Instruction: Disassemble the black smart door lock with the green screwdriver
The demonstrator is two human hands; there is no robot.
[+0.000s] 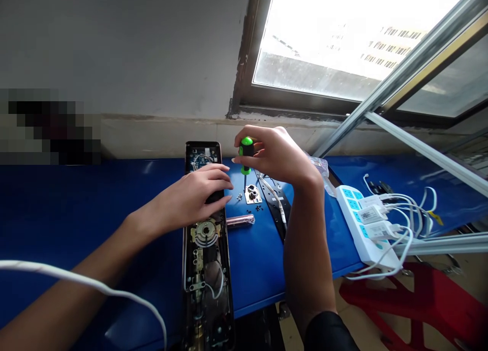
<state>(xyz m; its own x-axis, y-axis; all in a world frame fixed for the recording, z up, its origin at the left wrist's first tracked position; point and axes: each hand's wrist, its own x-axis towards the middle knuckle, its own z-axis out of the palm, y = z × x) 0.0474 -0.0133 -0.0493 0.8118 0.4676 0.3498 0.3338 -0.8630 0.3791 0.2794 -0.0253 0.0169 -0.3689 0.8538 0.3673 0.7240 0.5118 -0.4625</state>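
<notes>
A long dark lock housing (190, 262) lies lengthwise with its inner side up, showing a circuit board at its far end and metal lock parts below. My left hand (208, 191) rests across its upper middle, fingers stretched to the right, covering that part of the housing. In my right hand (269, 152) is a green and black screwdriver (247, 147), held upright by the handle. Its shaft points down beside a small metal plate (253, 194) with a dark round part on it; contact at the tip cannot be made out. Small loose screws (240, 197) lie around the plate.
A copper-coloured cylinder (241, 221) lies right of the housing. Beyond it is a black panel (277, 201) with a white cable. A white power strip (353, 213) with several chargers sits on the blue table (152, 290). A red stool (427, 300) stands below, right.
</notes>
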